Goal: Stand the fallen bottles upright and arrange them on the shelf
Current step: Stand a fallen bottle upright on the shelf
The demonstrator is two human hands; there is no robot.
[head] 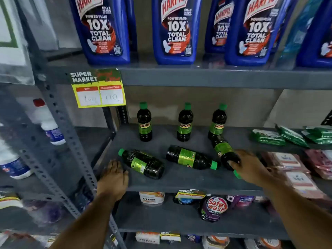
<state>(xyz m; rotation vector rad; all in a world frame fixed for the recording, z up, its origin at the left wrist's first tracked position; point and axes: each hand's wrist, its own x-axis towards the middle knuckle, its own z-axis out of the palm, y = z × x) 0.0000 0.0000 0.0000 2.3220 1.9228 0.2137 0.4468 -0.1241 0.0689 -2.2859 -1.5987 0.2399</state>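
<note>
Three dark Sunny bottles with green caps stand upright at the back of the grey shelf (179,182): left (144,123), middle (184,124), right (217,123). Three more lie on their sides in front. The left fallen bottle (143,163) points its cap to the back left. The middle fallen bottle (190,157) points its cap to the right. The right fallen bottle (225,151) lies with its cap toward the front. My right hand (249,166) grips its neck end. My left hand (113,178) rests open at the shelf's front left, just beside the left fallen bottle.
Large blue Harpic bottles (106,31) fill the shelf above. A yellow price tag (98,90) hangs from that shelf's edge. Green packets (269,137) and pink packs (291,169) lie to the right. Detergent pouches (214,207) sit on the shelf below. A grey perforated upright (68,133) stands to the left.
</note>
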